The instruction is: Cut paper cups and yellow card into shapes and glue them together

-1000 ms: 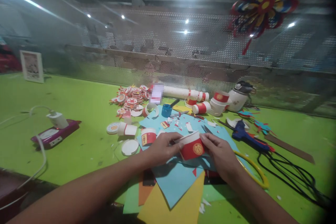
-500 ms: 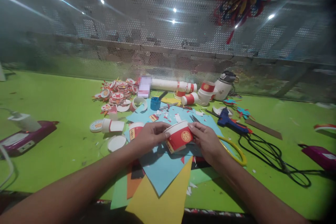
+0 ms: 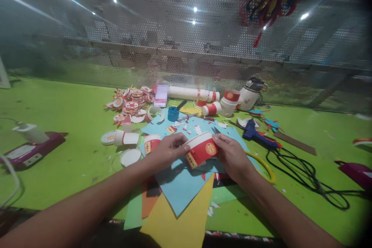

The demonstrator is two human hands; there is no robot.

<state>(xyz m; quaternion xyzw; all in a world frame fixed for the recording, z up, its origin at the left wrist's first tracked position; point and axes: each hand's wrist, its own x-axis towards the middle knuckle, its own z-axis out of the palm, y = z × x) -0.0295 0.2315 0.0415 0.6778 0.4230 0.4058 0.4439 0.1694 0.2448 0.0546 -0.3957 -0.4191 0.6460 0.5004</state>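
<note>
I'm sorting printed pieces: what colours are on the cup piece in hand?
The cup piece is mainly red, white along the top, with a gold emblem; head view.

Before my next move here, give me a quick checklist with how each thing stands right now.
1. Left hand gripping the red-and-white paper cup: ok, at its left side.
2. Right hand gripping it too: ok, at the upper right.
3. Scissors lying loose: cannot tell; only the blades show beyond the right hand.
4. Glue gun apart from both hands: ok, off to the right.
5. Blue paper free of scraps: not ok, bits litter it.
</note>
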